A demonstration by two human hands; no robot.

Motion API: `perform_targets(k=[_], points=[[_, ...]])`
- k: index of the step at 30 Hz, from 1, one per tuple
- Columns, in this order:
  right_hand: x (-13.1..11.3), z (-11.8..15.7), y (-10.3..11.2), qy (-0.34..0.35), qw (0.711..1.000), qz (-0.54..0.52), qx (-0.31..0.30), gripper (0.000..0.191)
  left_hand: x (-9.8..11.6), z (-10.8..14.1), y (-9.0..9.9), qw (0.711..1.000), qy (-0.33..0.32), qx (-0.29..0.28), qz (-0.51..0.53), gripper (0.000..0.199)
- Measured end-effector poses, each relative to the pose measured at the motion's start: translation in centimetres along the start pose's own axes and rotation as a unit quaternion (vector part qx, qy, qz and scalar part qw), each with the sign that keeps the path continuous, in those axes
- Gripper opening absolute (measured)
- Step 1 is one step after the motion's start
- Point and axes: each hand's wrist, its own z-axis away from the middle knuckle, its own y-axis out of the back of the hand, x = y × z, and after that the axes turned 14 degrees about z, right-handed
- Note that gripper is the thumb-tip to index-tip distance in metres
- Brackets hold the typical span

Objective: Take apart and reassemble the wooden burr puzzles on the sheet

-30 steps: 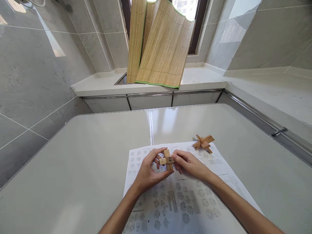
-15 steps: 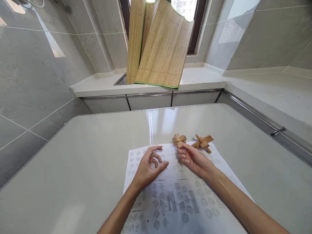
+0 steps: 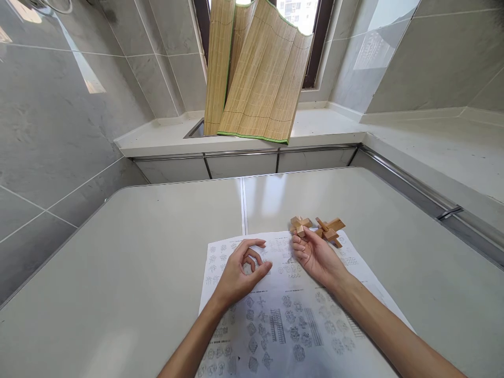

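Note:
My right hand (image 3: 317,257) pinches one end of a wooden burr puzzle (image 3: 300,224), its thumb and fingers on a light block near the back edge of the paper. Just right of it lies a second wooden puzzle (image 3: 331,231) with crossing sticks, partly covered by my right hand and the first puzzle. My left hand (image 3: 246,265) hovers or rests over the left part of the printed sheet (image 3: 283,352), fingers curved with a gap to the thumb and nothing between them. The sheet carries rows of small puzzle drawings under both hands.
The pale table (image 3: 149,273) has a seam running back from the sheet. Beyond it are a metal rail (image 3: 240,153) and a white ledge (image 3: 334,126). A bamboo mat (image 3: 263,79) with green edging leans at the window. Grey tiled walls (image 3: 59,131) flank the table.
My right hand has moved slightly right with the burr puzzle, bringing it closer to the second puzzle. My left hand is nearly still.

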Motion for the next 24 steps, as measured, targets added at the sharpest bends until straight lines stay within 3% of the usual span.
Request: perform_targets(k=[10,19,24], points=[[-0.4,0.6,-0.5,-0.033,0.994,-0.100,0.000,0.015,0.2,0.0,0.0,1.000,-0.007,-0.003,-0.003,0.036],[-0.5,0.6,-0.6,-0.017,0.999,-0.033,-0.027,0.019,0.1,0.0,0.0,1.000,-0.017,-0.006,-0.006,0.033],[-0.6,0.8,-1.0,-0.045,0.998,-0.022,-0.029,0.021,0.0,0.0,0.0,1.000,-0.021,-0.008,-0.010,0.031]])
